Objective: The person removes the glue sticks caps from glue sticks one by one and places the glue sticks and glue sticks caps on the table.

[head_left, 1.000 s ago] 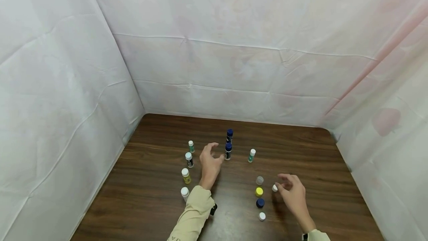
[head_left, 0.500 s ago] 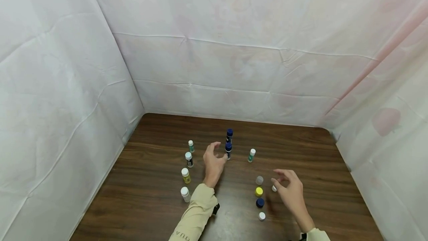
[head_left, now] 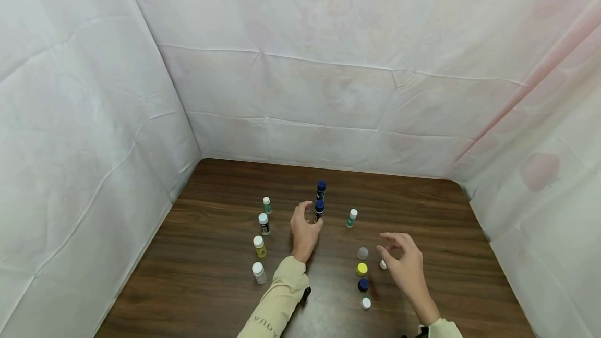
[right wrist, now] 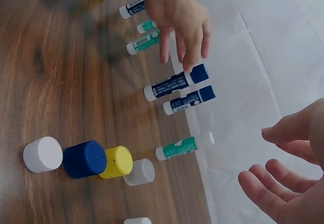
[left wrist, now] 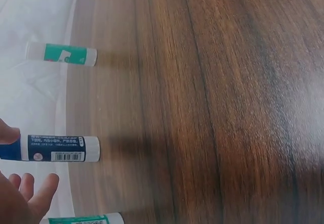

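1. Head view: left hand [head_left: 305, 231] curves about the near blue tube [head_left: 319, 209], upright on the tabletop [head_left: 422, 207], just in front of the far blue tube [head_left: 321, 189].
2. Left wrist view: fingers [left wrist: 45, 191] apart from the tube, so I judge nothing gripped. Whether the thumb touches, I cannot tell.
3. My main worry: a narrow upright tube, probably tippy. Thumb pressing first, without the fingers opposing, could topple it.
4. Far blue tube close behind; fingers reaching too deep could knock it over.
5. Right hand [head_left: 407, 262] hovers, thumb and fingers spread, holding nothing. Loose white cap [head_left: 383, 264] beside the thumb; a low sweep could send it into the yellow cap [head_left: 362, 269].
6. Green tube [head_left: 351, 218] off to the right; I'd watch for a fallen tube rolling there.
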Motion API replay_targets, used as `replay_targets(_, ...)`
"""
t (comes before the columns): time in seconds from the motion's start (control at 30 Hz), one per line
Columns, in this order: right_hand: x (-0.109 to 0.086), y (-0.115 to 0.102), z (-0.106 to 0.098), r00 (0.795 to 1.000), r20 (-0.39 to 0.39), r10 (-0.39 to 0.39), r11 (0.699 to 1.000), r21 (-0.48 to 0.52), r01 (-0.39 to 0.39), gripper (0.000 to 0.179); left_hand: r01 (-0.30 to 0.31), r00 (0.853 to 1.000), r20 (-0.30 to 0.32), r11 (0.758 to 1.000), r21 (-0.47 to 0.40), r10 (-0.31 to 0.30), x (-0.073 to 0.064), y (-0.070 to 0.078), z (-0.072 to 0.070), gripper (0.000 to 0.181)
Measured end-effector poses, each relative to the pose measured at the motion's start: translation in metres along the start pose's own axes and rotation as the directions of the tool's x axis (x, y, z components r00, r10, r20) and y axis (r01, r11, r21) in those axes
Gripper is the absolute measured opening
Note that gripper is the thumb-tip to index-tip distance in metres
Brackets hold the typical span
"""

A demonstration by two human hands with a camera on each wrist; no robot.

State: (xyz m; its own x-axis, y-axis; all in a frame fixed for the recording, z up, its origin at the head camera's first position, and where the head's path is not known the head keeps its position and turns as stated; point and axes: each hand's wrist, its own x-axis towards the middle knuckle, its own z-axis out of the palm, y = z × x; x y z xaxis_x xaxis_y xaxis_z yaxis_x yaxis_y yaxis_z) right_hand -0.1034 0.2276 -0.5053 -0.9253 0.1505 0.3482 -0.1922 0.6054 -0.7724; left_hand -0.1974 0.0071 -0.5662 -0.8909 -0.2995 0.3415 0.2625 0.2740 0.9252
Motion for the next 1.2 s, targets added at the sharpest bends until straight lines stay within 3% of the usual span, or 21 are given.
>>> replay_targets(0.57, 0.003, -0.022, 0.002, 0.999, 0.031, -0.017, 0.996, 0.086, 0.015, 0.028, 0.03, 0.999, 0.036, 0.997, 0.069, -0.032, 0.0, -0.005, 0.012, 0.044)
replay_targets(0.9, 0.004, -0.028, 0.005, 0.998, 0.06, 0.001, 0.993, 0.115, -0.008, 0.026, 0.033, 0.999, 0.018, 0.989, 0.143, -0.036, 0.0, -0.011, 0.019, 0.047)
replay_targets(1.2, 0.003, -0.031, 0.008, 0.998, 0.067, -0.014, 0.99, 0.141, 0.005, 0.026, 0.119, 0.992, 0.026, 0.982, 0.148, -0.124, -0.002, -0.017, 0.025, 0.046)
